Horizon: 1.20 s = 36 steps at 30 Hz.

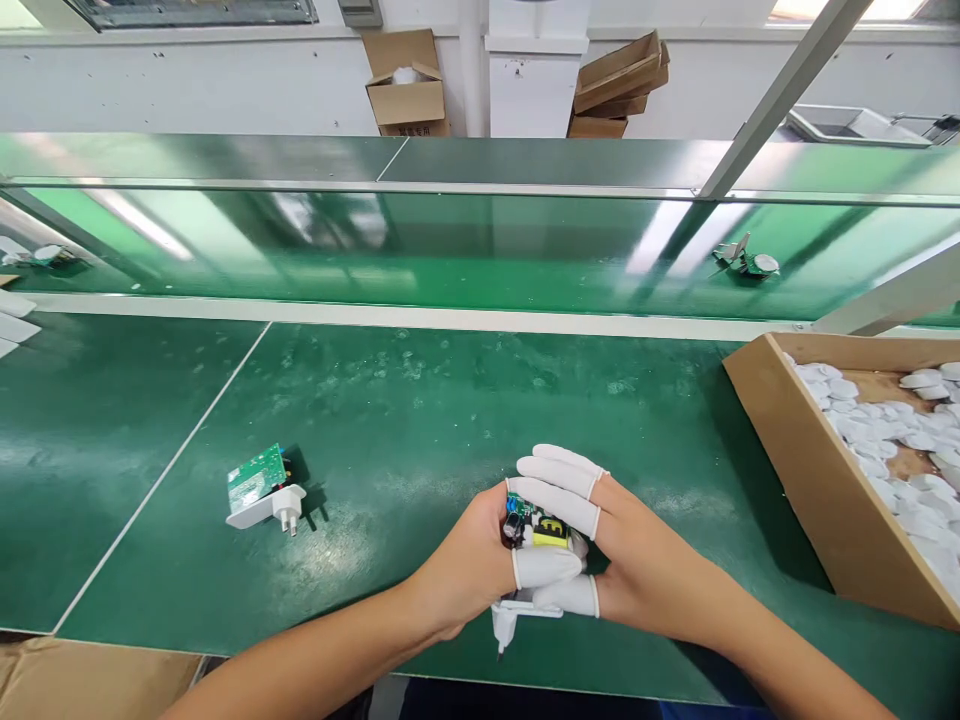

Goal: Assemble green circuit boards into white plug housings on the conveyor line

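Between my two hands, near the front edge of the bench, is a power adapter with its circuit board exposed [551, 533]. Its white plug side [505, 625] points down toward me. My left hand [476, 555] is closed on the adapter's left side, the thumb lying across the front. From the right, my right hand [637, 540] closes around it, fingers over the top and thumb low by the white housing. White finger cots cover several fingertips. Part of the board is hidden under the fingers. To the left lies another open adapter [262, 487], its green board tilted up from its white plug base.
A cardboard tray [795, 490] of white round pieces [874, 440] stands at the right. Behind the green bench [420, 400] runs a raised ledge, with small board parts [748, 262] on it at the right. White pieces [13, 318] lie at the far left.
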Each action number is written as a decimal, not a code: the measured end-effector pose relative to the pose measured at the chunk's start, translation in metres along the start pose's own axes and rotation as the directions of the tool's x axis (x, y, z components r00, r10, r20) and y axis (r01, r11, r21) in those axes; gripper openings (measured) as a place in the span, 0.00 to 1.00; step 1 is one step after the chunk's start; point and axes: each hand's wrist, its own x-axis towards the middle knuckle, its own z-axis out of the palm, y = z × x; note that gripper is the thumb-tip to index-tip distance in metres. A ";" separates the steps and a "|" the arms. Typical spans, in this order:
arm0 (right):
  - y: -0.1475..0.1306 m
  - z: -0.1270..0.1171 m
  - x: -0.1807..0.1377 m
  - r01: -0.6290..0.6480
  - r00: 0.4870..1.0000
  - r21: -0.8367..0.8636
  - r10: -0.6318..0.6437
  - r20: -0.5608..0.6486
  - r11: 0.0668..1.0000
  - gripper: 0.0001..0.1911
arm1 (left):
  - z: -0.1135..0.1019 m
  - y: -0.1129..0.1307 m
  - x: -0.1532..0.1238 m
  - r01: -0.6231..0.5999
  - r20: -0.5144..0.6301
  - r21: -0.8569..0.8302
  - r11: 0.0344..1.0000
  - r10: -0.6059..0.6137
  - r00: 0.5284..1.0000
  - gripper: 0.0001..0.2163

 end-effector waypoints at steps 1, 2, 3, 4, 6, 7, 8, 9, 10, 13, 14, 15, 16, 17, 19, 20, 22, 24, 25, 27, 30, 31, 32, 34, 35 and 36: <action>0.000 0.003 0.000 0.005 1.000 -0.014 -0.005 -0.016 1.000 0.36 | 0.001 -0.002 0.000 0.005 -0.013 -0.003 1.000 -0.005 1.000 0.14; -0.001 0.006 -0.001 0.009 0.999 -0.028 -0.010 -0.032 1.000 0.37 | 0.002 -0.003 0.001 0.015 -0.029 -0.003 1.000 -0.016 0.999 0.14; -0.001 0.008 -0.001 0.013 0.999 -0.040 -0.015 -0.045 0.999 0.37 | 0.002 -0.005 0.001 0.025 -0.044 0.002 1.000 -0.025 0.999 0.15; -0.001 0.009 -0.001 0.014 0.999 -0.045 -0.017 -0.051 0.999 0.38 | 0.002 -0.006 0.002 0.031 -0.057 0.010 0.999 -0.030 0.998 0.15; 0.000 0.007 0.000 -0.002 1.000 -0.023 0.001 -0.020 1.000 0.39 | 0.002 -0.006 0.003 0.039 -0.062 0.019 0.999 -0.037 0.997 0.15; 0.000 0.004 0.000 -0.015 1.000 0.005 0.015 0.022 1.000 0.39 | 0.002 -0.005 0.003 0.049 -0.050 0.008 0.999 -0.048 0.998 0.15; 0.001 -0.001 0.001 -0.027 0.997 0.040 0.024 0.075 0.999 0.39 | 0.002 -0.004 0.003 0.066 -0.030 -0.015 0.998 -0.066 0.997 0.15; 0.001 -0.005 0.002 -0.034 0.991 0.076 0.023 0.132 0.997 0.38 | 0.001 -0.003 0.003 0.091 -0.008 -0.046 0.995 -0.091 0.996 0.14; 0.001 -0.010 0.003 -0.034 0.983 0.108 0.014 0.181 0.994 0.35 | 0.002 -0.002 0.003 0.119 0.010 -0.078 0.990 -0.119 0.993 0.14; 0.001 -0.015 0.004 -0.025 0.976 0.155 -0.009 0.218 0.988 0.27 | 0.002 -0.004 0.003 0.136 0.018 -0.136 0.981 -0.135 0.991 0.16; 0.001 -0.013 0.004 -0.028 0.979 0.154 -0.004 0.203 0.988 0.26 | 0.003 -0.006 0.003 0.118 0.014 -0.141 0.983 -0.117 0.993 0.16; 0.001 -0.009 0.004 -0.031 0.983 0.149 0.003 0.182 0.988 0.26 | 0.003 -0.008 0.004 0.103 0.017 -0.137 0.985 -0.102 0.995 0.16; 0.000 -0.005 0.003 -0.030 0.987 0.140 0.007 0.161 0.990 0.28 | 0.003 -0.010 0.004 0.094 0.026 -0.126 0.988 -0.091 0.995 0.15; 0.000 0.000 0.003 -0.028 0.989 0.128 0.009 0.144 0.991 0.31 | 0.003 -0.013 0.005 0.093 0.041 -0.111 0.989 -0.089 0.995 0.14; -0.001 0.007 0.001 -0.019 0.993 0.104 0.007 0.119 0.994 0.36 | 0.001 -0.015 0.006 0.107 0.076 -0.086 0.991 -0.100 0.992 0.15; -0.002 0.008 0.000 -0.020 0.994 0.091 0.010 0.109 0.996 0.37 | 0.000 -0.014 0.007 0.111 0.095 -0.078 0.991 -0.103 0.990 0.16; -0.003 0.009 -0.001 -0.030 0.995 0.063 0.024 0.097 0.998 0.38 | -0.001 -0.012 0.007 0.108 0.139 -0.068 0.992 -0.098 0.985 0.22; -0.003 0.006 -0.002 -0.029 0.996 0.042 0.025 0.090 0.999 0.38 | -0.002 -0.008 0.006 0.104 0.179 -0.043 0.994 -0.095 0.979 0.28; -0.003 0.005 -0.002 -0.018 0.996 0.036 0.015 0.088 0.999 0.38 | -0.002 -0.006 0.005 0.096 0.186 -0.027 0.995 -0.090 0.978 0.30; -0.002 0.003 -0.003 0.016 0.997 0.042 -0.019 0.077 0.999 0.38 | -0.001 -0.004 0.004 0.075 0.170 -0.003 0.997 -0.073 0.983 0.29; -0.001 0.004 -0.003 0.031 0.997 0.058 -0.035 0.076 0.998 0.38 | 0.001 -0.003 0.004 0.065 0.151 0.018 0.998 -0.067 0.986 0.25; 0.000 0.005 -0.003 0.020 0.996 0.059 -0.025 0.085 0.998 0.39 | 0.000 -0.003 0.004 0.070 0.152 0.021 0.997 -0.073 0.986 0.25; 0.000 0.007 -0.003 0.008 0.996 0.055 -0.013 0.093 0.998 0.40 | 0.000 -0.003 0.005 0.080 0.152 0.024 0.997 -0.082 0.985 0.26; 0.000 0.010 -0.003 -0.009 0.996 0.031 0.006 0.094 0.999 0.41 | -0.002 -0.004 0.006 0.105 0.126 0.033 0.994 -0.108 0.986 0.27; 0.000 0.012 -0.003 -0.011 0.996 0.011 0.010 0.089 1.000 0.41 | -0.003 -0.005 0.007 0.117 0.107 0.039 0.992 -0.121 0.987 0.28; 0.000 0.014 -0.003 -0.008 0.997 -0.009 0.009 0.083 1.000 0.40 | -0.003 -0.005 0.007 0.126 0.091 0.046 0.991 -0.130 0.987 0.29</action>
